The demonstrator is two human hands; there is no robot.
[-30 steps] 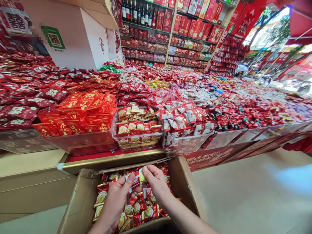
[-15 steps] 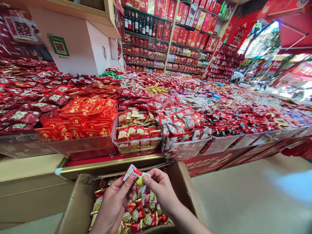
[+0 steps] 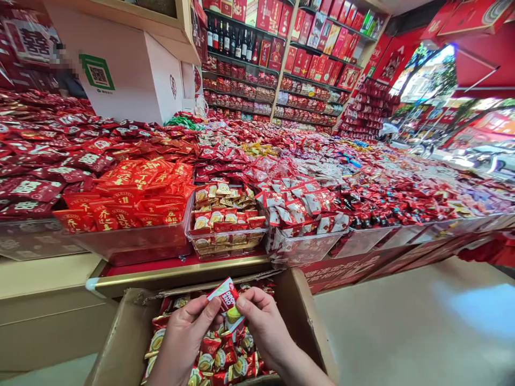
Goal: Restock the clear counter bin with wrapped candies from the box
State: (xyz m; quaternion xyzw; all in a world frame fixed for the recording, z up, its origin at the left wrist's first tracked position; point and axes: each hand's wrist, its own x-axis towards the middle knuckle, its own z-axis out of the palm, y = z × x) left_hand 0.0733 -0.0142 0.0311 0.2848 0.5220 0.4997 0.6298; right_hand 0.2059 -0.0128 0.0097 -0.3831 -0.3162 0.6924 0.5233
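Observation:
Both my hands pinch one small red and white candy packet (image 3: 227, 300) just above an open cardboard box (image 3: 303, 321) full of several like packets in red and gold wrappers. My left hand (image 3: 183, 338) grips the packet's left side with thumb and fingers closed. My right hand (image 3: 263, 327) holds its right side the same way. Right behind the box, a clear bin (image 3: 225, 238) on the display counter holds the same gold and red sweets.
A long counter of clear bins heaped with red wrapped sweets runs left and right. A white carton (image 3: 132, 75) stands at the back left. Shelves (image 3: 281, 48) of bottles and red gift boxes line the rear wall. Pale floor (image 3: 422, 327) lies to the right.
The packet has risen out of the box's contents and turned in my fingers; both hands stay on it. The view has tilted slightly upward.

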